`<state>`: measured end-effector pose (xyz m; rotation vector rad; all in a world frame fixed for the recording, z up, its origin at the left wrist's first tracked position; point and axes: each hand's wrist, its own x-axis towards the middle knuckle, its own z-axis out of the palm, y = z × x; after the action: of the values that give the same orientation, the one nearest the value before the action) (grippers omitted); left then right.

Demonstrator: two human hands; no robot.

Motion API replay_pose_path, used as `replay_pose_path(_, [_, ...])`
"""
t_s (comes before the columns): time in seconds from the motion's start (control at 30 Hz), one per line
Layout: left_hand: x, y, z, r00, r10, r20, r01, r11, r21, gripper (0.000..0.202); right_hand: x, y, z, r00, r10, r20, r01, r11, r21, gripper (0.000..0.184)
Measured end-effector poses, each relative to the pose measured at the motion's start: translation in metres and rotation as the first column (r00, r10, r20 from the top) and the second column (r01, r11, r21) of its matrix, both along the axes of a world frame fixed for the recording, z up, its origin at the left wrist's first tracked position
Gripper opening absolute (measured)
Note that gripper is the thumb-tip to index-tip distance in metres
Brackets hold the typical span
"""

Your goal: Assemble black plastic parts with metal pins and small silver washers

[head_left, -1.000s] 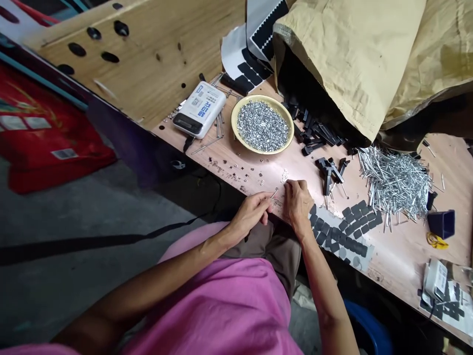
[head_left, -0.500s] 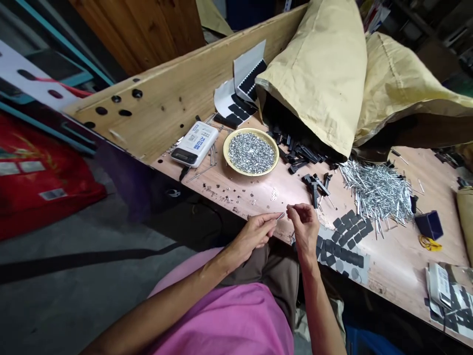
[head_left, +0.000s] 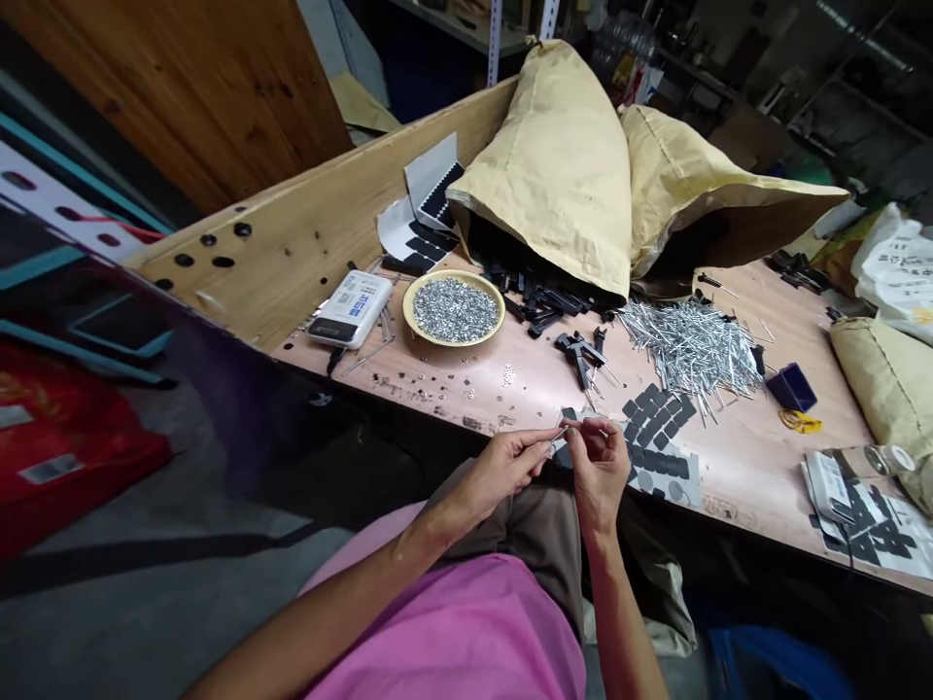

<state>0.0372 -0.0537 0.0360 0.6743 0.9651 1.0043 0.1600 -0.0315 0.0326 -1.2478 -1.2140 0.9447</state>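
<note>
My left hand [head_left: 510, 462] and my right hand [head_left: 602, 462] meet in front of me at the near edge of the wooden table [head_left: 743, 457]. The left hand's fingers pinch a thin metal pin [head_left: 560, 432] that points toward the right hand. The right hand's fingertips are pinched together at the pin's tip, on something too small to name. A few tiny silver nuts [head_left: 508, 373] lie loose on the table just beyond my hands. A sheet of black pads [head_left: 660, 442] lies right beside the right hand.
A yellow bowl of silver nuts [head_left: 455, 308], a white scale [head_left: 351, 308], a heap of metal pins [head_left: 689, 345], black plastic parts [head_left: 543, 297] spilling from a tan sack [head_left: 561, 165], a small blue cup [head_left: 791, 387] and more pad sheets [head_left: 427, 219] lie on the table.
Both hands have lifted off the table toward me, and the right hand has gone from resting on the surface to pinching at the pin's tip. The camera has tilted up.
</note>
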Motion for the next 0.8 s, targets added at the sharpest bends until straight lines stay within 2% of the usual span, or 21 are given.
replay_pose_path(0.07, [0.001, -0.003, 0.001, 1.000, -0.015, -0.007, 0.015, 1.000, -0.015, 0.059, 0.003, -0.005, -0.004, 0.996, -0.008, 0.091, -0.001, 0.995, 0.105, 0.014])
replay_pose_path(0.13, [0.000, -0.004, 0.002, 0.999, -0.037, 0.001, 0.037, 0.999, -0.038, 0.058, 0.006, -0.007, -0.008, 0.965, -0.040, 0.258, -0.031, 0.963, 0.267, 0.008])
replay_pose_path(0.17, [0.000, -0.004, 0.002, 0.999, -0.053, 0.014, 0.053, 0.997, -0.054, 0.056, 0.008, -0.008, -0.010, 0.934, -0.069, 0.350, -0.068, 0.929, 0.364, 0.009])
replay_pose_path(0.23, [-0.002, -0.003, 0.004, 0.994, -0.096, 0.059, 0.102, 0.990, -0.102, 0.053, 0.012, -0.007, -0.014, 0.861, -0.126, 0.492, -0.183, 0.826, 0.533, 0.016])
replay_pose_path(0.3, [-0.004, -0.001, 0.005, 0.982, -0.144, 0.124, 0.164, 0.971, -0.171, 0.052, 0.017, -0.005, -0.016, 0.815, -0.148, 0.560, -0.292, 0.730, 0.618, 0.025])
replay_pose_path(0.33, [-0.005, 0.001, 0.005, 0.975, -0.159, 0.157, 0.190, 0.960, -0.205, 0.053, 0.020, -0.005, -0.017, 0.804, -0.140, 0.577, -0.328, 0.705, 0.628, 0.029])
replay_pose_path(0.37, [-0.005, 0.002, 0.004, 0.968, -0.169, 0.185, 0.210, 0.950, -0.230, 0.054, 0.022, -0.004, -0.018, 0.797, -0.123, 0.591, -0.355, 0.697, 0.623, 0.032])
replay_pose_path(0.43, [-0.005, 0.006, 0.002, 0.964, -0.174, 0.201, 0.223, 0.941, -0.253, 0.057, 0.026, -0.003, -0.020, 0.790, -0.070, 0.610, -0.383, 0.720, 0.579, 0.034])
replay_pose_path(0.6, [-0.010, 0.016, -0.005, 0.970, -0.203, 0.137, 0.231, 0.944, -0.237, 0.059, 0.031, 0.007, -0.020, 0.824, 0.061, 0.564, -0.306, 0.885, 0.352, 0.020])
replay_pose_path(0.67, [-0.014, 0.021, -0.007, 0.962, -0.237, 0.132, 0.264, 0.933, -0.245, 0.061, 0.034, 0.016, -0.017, 0.831, 0.168, 0.531, -0.324, 0.921, 0.216, 0.013])
replay_pose_path(0.73, [-0.018, 0.025, -0.010, 0.952, -0.275, 0.134, 0.301, 0.919, -0.255, 0.063, 0.036, 0.026, -0.013, 0.824, 0.300, 0.480, -0.391, 0.915, 0.100, 0.010])
replay_pose_path(0.8, [-0.022, 0.029, -0.013, 0.939, -0.314, 0.140, 0.341, 0.906, -0.253, 0.065, 0.040, 0.034, -0.011, 0.808, 0.412, 0.421, -0.468, 0.883, 0.035, 0.010])
